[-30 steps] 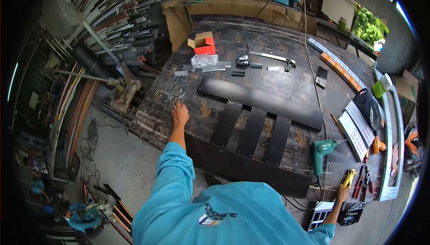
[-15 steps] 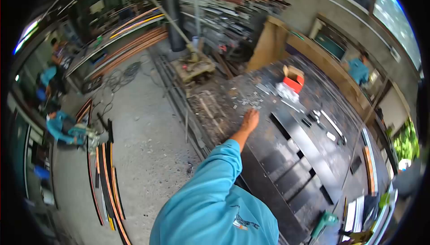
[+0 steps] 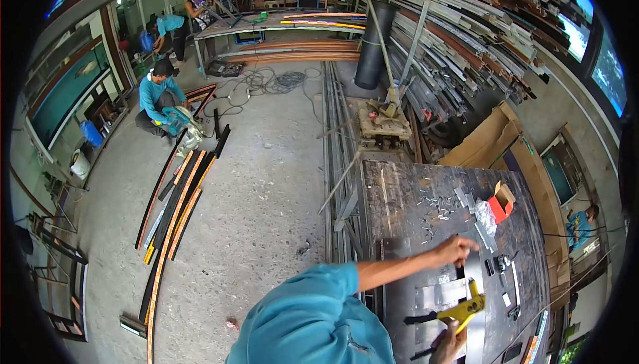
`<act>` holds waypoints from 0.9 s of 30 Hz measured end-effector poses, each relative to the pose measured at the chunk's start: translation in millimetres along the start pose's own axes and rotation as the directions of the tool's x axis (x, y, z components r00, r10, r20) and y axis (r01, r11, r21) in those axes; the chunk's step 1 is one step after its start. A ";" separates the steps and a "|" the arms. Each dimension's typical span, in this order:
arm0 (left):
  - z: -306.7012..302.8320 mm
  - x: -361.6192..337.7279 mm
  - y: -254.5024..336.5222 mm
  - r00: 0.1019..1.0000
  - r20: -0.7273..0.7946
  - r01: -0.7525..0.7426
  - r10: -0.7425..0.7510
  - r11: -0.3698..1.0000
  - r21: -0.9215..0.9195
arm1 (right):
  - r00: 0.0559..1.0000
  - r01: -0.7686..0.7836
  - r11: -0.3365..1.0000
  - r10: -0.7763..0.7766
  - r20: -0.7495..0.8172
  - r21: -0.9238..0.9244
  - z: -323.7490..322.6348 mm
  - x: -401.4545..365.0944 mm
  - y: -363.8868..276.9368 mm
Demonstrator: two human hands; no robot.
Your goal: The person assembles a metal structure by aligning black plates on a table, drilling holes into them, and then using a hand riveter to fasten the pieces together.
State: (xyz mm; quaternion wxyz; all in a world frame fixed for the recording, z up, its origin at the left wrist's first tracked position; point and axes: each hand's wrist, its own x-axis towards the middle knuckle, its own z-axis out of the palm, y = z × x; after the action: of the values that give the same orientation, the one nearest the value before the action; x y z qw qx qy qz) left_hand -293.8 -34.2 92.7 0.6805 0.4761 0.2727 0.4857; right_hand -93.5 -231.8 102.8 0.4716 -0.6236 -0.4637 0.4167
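Note:
My left hand [image 3: 454, 251] reaches out over the dark workbench [image 3: 393, 197], its fingers partly curled and pressed together near the tips. Whatever may be between them is too small to make out. Below it, my right hand [image 3: 450, 345] grips a yellow hand riveter [image 3: 462, 311] with dark handles pointing left. Under the riveter lies a flat dark metal frame [image 3: 474, 344] with a shiny face. Small loose pieces like rivets [image 3: 439, 209] are scattered beyond my left hand, beside a red open box [image 3: 500, 203] and a clear plastic bag [image 3: 485, 217].
Small black parts [image 3: 500, 262] and a pale strip [image 3: 515, 283] lie on the bench's right side. Long metal bars [image 3: 333, 131] run along its left edge. On the floor, a co-worker [image 3: 160, 94] crouches with a saw near long profiles [image 3: 176, 204]. Cables [image 3: 273, 83] lie behind.
The view has swung left. My left hand has moved from the scattered small pieces back toward the metal frame. My right hand with the yellow riveter has come into view.

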 end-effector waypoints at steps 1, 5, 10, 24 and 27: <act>20.0 -23.8 7.3 0.999 -0.038 -0.004 0.001 0.995 -0.097 | 0.997 0.040 0.999 -0.042 0.071 0.036 13.5 -6.7 -16.2; 45.2 -73.6 13.7 0.967 -0.252 -0.155 0.040 0.877 -0.455 | 0.990 0.001 1.000 0.001 0.140 -0.014 50.8 -22.6 -57.0; 60.4 -100.5 30.4 0.889 -0.452 -0.212 -0.070 0.812 -0.543 | 0.979 -0.028 0.995 0.009 0.202 0.095 54.4 -35.6 -58.3; 71.2 -94.7 14.5 0.961 -0.276 -0.157 0.025 0.870 -0.468 | 0.871 -0.225 0.933 0.063 0.488 0.281 33.9 -31.1 -39.9; 56.2 -101.1 13.5 0.952 -0.305 -0.138 -0.020 0.862 -0.487 | 0.931 -0.113 0.987 0.066 0.358 0.112 46.7 -13.9 -21.6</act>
State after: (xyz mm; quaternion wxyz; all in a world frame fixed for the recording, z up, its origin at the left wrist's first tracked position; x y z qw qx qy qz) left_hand -290.7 -147.8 118.1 0.7162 0.2113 0.2217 0.6271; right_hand -145.3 -233.2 115.3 0.4009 -0.5269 -0.4836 0.5726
